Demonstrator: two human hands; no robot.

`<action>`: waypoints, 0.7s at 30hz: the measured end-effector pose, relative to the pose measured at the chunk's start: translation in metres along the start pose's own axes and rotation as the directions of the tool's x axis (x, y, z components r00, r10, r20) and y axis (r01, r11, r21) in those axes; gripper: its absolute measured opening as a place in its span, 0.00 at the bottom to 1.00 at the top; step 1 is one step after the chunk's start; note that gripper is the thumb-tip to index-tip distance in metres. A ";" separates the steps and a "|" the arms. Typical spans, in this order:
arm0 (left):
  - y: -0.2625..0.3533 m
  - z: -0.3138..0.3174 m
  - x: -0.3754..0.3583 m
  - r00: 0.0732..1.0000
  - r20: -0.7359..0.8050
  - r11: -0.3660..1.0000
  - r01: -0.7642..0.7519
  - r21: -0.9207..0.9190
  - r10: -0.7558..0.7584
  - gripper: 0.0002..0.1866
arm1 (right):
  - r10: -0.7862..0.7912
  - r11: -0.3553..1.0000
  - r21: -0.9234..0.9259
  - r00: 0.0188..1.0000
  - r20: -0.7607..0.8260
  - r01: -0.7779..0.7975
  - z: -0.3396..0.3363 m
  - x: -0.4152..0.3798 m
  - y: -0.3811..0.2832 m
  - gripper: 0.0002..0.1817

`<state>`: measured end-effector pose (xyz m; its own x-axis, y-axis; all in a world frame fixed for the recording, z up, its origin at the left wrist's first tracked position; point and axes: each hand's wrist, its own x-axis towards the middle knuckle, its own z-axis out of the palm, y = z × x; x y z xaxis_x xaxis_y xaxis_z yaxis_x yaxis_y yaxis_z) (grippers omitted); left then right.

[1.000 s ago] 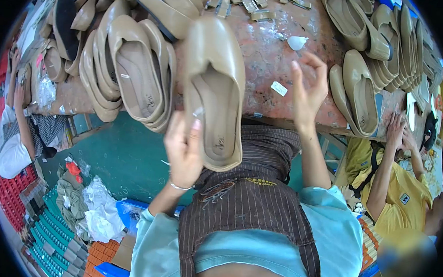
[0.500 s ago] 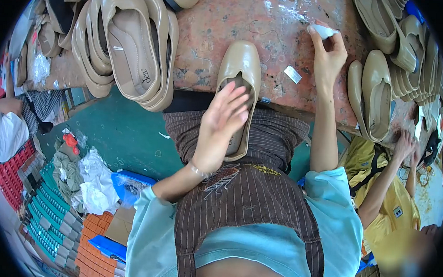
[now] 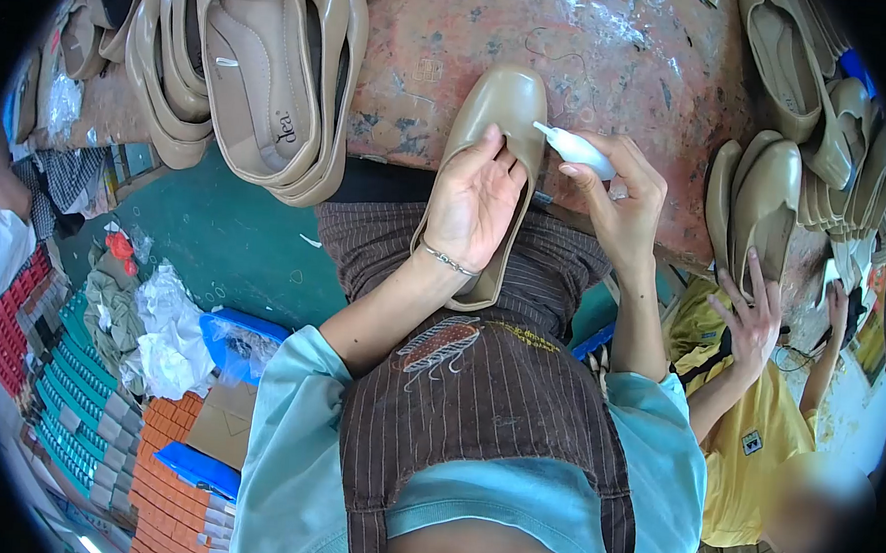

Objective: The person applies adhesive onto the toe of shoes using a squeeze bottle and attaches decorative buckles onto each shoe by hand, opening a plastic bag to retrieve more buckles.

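Observation:
A glossy beige flat shoe [image 3: 496,97] lies toe-forward between my lap and the table's front edge. My left hand [image 3: 470,206] is closed on it, palm up, with the fingers reaching into the opening and the thumb by the upper's top edge. In my right hand [image 3: 627,201] is a small white squeeze bottle [image 3: 582,154], pinched between thumb and fingers. Its thin nozzle points left, with the tip right by the side of the shoe's upper near the vamp.
Beige shoes [image 3: 255,106] are stacked on the left of the worn reddish table [image 3: 662,118]. More pairs [image 3: 774,189] stand at the right, where a co-worker's hand [image 3: 753,328] reaches toward one. A blue bin [image 3: 231,344] and white plastic bags [image 3: 172,327] are low on the left.
My right hand has brought the white bottle down and left to the shoe. My left hand, blurred above the opening before, now grips the shoe's upper. The co-worker's hand has moved up toward the shoes.

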<state>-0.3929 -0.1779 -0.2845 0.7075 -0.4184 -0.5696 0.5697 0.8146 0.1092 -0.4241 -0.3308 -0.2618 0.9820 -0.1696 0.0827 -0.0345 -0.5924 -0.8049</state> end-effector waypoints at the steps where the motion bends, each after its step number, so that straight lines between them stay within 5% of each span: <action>1: 0.000 0.001 0.000 1.000 -0.001 1.000 -0.001 -0.004 0.001 0.13 | -0.023 0.999 -0.036 1.000 0.007 0.024 0.001 0.001 -0.002 0.14; 9: -0.007 -0.004 -0.001 0.994 -0.093 0.996 -0.046 0.071 0.053 0.04 | -0.117 0.976 -0.175 0.991 0.065 0.127 0.002 0.011 -0.010 0.12; 12: -0.006 -0.010 -0.001 0.999 -0.010 0.998 -0.051 0.040 0.052 0.04 | -0.141 0.962 -0.224 0.987 0.079 0.155 0.002 0.012 -0.011 0.11; 21: -0.009 -0.013 -0.001 0.994 -0.092 0.994 -0.042 0.104 0.051 0.07 | -0.184 0.938 -0.283 0.979 0.088 0.202 0.003 0.013 -0.012 0.10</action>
<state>-0.4039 -0.1793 -0.2957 0.6945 -0.3372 -0.6356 0.5800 0.7852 0.2171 -0.4108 -0.3236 -0.2530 0.9840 0.0124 0.1780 0.1136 -0.8127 -0.5715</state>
